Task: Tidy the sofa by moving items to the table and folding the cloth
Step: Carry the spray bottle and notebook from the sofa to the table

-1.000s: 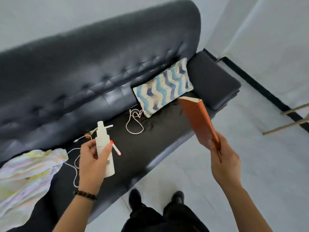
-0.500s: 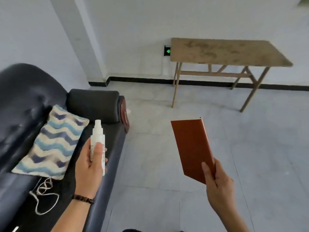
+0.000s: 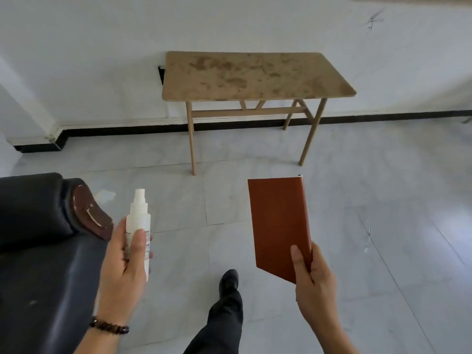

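Our left hand [image 3: 122,267] grips the white spray bottle [image 3: 139,226]; our right hand [image 3: 315,279] pinches the brown notebook's [image 3: 279,226] lower corner. The tabletop [image 3: 255,75] ahead stands well apart, bare. The sofa [image 3: 38,238] sits beside us. We judge delivery pending; the cloth is out of view.

Nothing legible anywhere. Small print on the label of the white spray bottle [image 3: 138,233], red and dark, too blurred to read and partly covered by the thumb of the left hand [image 3: 125,272]. Plain orange-brown cover on the notebook [image 3: 278,223], no title or mark. Faint dark scribble high on the wall [image 3: 374,20], perhaps a handwritten character, not decipherable. Only stains on the desk [image 3: 255,75] top, no writing.
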Available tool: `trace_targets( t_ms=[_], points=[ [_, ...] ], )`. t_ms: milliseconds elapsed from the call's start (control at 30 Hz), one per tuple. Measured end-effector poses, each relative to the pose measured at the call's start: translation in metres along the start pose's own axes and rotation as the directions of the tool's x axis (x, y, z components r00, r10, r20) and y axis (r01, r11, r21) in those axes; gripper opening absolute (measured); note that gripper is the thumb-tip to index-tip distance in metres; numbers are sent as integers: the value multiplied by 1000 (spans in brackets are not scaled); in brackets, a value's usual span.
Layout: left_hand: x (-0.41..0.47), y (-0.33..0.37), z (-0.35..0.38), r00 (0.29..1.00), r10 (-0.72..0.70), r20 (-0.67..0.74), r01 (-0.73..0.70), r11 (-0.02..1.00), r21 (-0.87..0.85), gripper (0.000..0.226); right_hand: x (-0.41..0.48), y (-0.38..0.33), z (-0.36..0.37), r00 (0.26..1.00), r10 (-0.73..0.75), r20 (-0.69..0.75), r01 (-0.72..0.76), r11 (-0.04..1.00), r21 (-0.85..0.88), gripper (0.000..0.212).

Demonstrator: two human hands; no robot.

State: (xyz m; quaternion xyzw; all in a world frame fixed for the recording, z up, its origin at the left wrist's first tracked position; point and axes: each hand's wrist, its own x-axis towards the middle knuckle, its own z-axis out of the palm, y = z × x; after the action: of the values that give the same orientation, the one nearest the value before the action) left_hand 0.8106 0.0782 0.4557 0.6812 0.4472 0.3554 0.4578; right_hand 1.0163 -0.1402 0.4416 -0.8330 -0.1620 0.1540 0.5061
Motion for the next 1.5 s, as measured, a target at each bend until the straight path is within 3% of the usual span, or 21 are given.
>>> trace_targets(
  t_ms=[133, 367, 567, 767, 967, 1133, 1333, 1500],
  points=[
    [95, 20, 86, 999, 4, 44, -2, 999, -54, 31, 110, -14, -19, 998, 40, -41, -41, 998, -37, 15],
    [248, 106, 260, 940, 105, 325, -78, 992, -97, 54, 273, -37, -74, 955, 100, -278, -93, 995, 38, 7],
    [342, 145, 432, 885, 169, 434, -142, 985, -94, 52, 424, -2, -98, 889, 178, -423, -109, 977, 181, 12],
    [419, 196, 581, 919, 134, 371, -104, 990, -98, 36, 614, 5, -133, 930, 152, -334, -95, 979, 180, 12],
    [509, 250, 672, 933, 134, 333, -110, 990, -91, 39, 786, -42, -165, 983, 37, -182, -12, 991, 136, 17],
    [584, 243, 750, 956, 66, 285, -39, 994, -100, 32, 910, -44, -161, 990, 40, -135, -26, 995, 101, 12],
    [694, 239, 857, 935, -53, 350, 102, 987, -124, 32, 1058, -44, -151, 987, 101, -125, -91, 993, 80, 15],
    [788, 264, 945, 937, -49, 347, 83, 993, -84, 43, 1189, -60, -155, 993, 93, -75, -90, 995, 42, 24]
  ],
)
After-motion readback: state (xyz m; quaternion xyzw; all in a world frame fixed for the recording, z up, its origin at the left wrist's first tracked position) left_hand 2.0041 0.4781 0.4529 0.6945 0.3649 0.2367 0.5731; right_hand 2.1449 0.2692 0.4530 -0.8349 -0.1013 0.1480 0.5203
